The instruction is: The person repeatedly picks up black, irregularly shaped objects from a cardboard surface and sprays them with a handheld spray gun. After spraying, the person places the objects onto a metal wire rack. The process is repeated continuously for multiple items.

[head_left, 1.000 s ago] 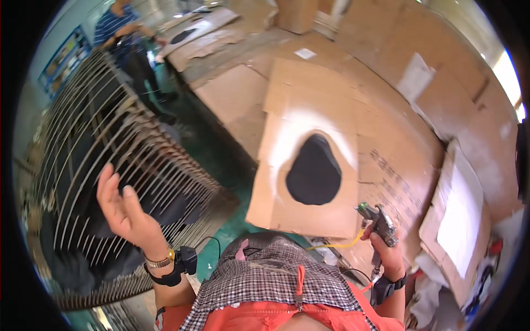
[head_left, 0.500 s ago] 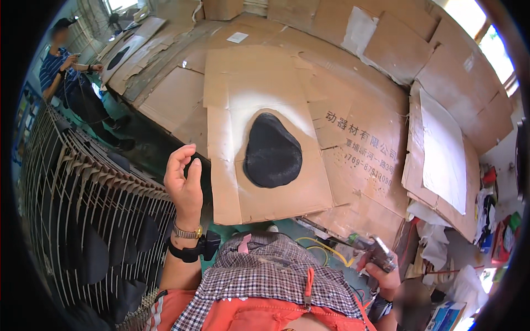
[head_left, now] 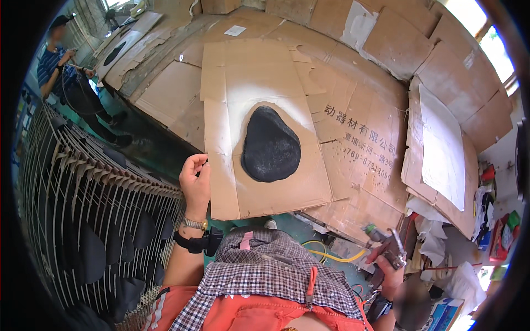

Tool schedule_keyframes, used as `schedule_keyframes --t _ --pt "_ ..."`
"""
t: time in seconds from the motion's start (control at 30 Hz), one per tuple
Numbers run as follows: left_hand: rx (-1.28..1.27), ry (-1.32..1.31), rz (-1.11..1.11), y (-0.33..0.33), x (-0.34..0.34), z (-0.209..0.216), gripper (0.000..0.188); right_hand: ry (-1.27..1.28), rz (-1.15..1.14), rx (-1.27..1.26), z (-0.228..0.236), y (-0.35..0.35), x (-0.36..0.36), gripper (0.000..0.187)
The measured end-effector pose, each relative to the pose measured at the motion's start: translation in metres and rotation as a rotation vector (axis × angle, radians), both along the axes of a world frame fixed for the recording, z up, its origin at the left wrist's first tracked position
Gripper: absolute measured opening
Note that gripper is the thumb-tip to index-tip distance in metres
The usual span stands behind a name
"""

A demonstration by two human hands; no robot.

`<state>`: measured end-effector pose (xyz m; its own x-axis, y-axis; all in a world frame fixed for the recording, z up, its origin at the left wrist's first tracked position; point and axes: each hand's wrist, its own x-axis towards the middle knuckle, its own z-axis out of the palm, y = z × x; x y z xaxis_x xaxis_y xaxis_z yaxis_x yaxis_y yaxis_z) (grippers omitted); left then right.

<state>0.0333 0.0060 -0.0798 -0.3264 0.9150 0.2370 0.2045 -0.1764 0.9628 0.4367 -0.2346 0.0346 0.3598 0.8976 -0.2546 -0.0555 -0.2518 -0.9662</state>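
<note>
My left hand [head_left: 196, 182] is closed with its fingers curled in, right at the left edge of a cardboard sheet [head_left: 223, 193]. Whether its fingertips pinch that edge or something small is hidden. On the sheet lies a flat black teardrop-shaped pad [head_left: 271, 144], narrow end away from me, with a faint whitish bloom on its surface. Pale overspray surrounds its far side. Low on the right, my right hand [head_left: 391, 276] is wrapped around a metal spray gun [head_left: 394, 251], held away from the pad.
To my left stands a wire rack [head_left: 110, 220] holding several black pads. A yellow hose [head_left: 337, 257] curves below the cardboard-covered table [head_left: 364, 138]. A board with white paper [head_left: 441, 146] leans at right. Another person [head_left: 66, 77] stands far left near another black pad.
My left hand has moved right and closed its fingers beside the sheet's edge. My right hand has shifted slightly right with the spray gun. The view has tilted a little.
</note>
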Motion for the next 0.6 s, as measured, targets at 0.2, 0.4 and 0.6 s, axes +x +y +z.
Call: schedule_keyframes --t 0.2,0.4,0.6 --pt "-0.119 -0.188 -0.069 0.01 0.006 -0.047 0.017 0.067 0.2 -0.042 0.002 0.002 0.001 0.063" --pt "-0.455 -0.176 -0.064 0.024 0.037 -0.135 0.02 -0.012 0.07 0.028 -0.01 0.024 -0.005 0.058" --pt "-0.659 0.17 -0.006 0.03 0.064 -0.177 0.017 0.066 0.242 -0.003 -0.001 0.034 -0.015 0.056"
